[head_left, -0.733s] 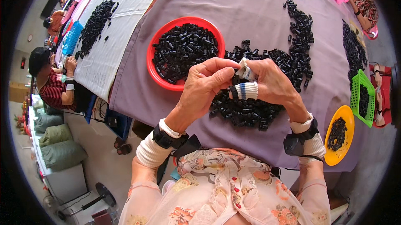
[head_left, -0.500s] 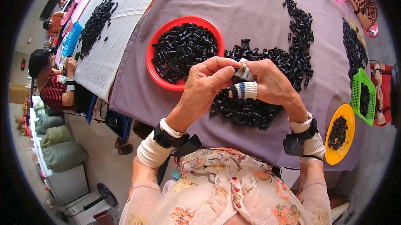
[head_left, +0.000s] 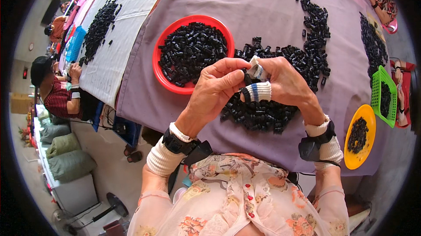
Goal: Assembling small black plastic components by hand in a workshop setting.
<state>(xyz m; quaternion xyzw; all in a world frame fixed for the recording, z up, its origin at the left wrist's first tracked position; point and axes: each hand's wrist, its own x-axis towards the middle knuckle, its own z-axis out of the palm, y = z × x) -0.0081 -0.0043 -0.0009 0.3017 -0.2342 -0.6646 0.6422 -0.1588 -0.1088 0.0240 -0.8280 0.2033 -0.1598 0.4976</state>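
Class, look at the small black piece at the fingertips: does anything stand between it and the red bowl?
Yes. Seen from above, the left hand lies between the small black piece and the red bowl, and hides part of the bowl's lower right rim.

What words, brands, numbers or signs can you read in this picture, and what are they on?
No text can be read clearly.
White cloth: faint marks near its lower edge, too blurred to read.
Small black pieces: too small to tell whether they bear any marks.
Red bowl and yellow plate: no lettering can be made out.
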